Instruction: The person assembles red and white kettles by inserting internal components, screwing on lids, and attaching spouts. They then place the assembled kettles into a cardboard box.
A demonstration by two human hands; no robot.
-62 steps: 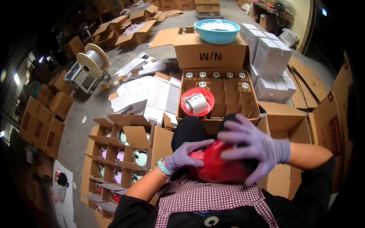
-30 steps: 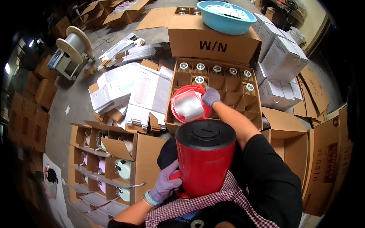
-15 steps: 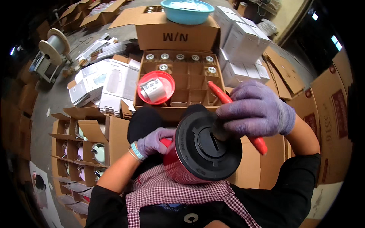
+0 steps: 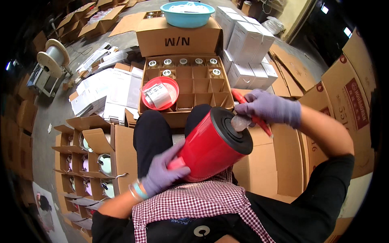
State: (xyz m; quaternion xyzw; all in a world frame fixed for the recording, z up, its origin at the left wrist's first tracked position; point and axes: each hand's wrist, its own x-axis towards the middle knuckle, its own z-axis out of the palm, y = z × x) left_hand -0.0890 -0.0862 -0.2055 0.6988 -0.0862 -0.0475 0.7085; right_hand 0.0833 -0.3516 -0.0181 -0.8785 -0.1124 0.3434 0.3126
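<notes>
A red cylindrical container (image 4: 206, 148) with a black lid (image 4: 231, 129) lies tilted on my lap. My left hand (image 4: 162, 172), in a purple glove, grips its lower side. My right hand (image 4: 267, 107), also gloved, holds a red-handled tool (image 4: 259, 121) and presses a small pale piece onto the middle of the black lid. In front of my knees stands an open divided carton (image 4: 190, 91) with several small capped jars (image 4: 182, 62) along its far row. A red bowl (image 4: 160, 93) holding a white roll rests on the carton's left cells.
A light-blue basin (image 4: 187, 13) sits on the carton's raised flap. White boxes (image 4: 243, 44) are stacked at the right. Flat white sheets (image 4: 109, 91) lie at the left. An open carton with round items (image 4: 87, 156) stands beside my left leg. Brown cartons (image 4: 336, 89) crowd the right.
The container has tipped from upright onto its side, lid turning toward the right. My right hand fetched the red-handled tool from the divided carton and now works at the lid's middle.
</notes>
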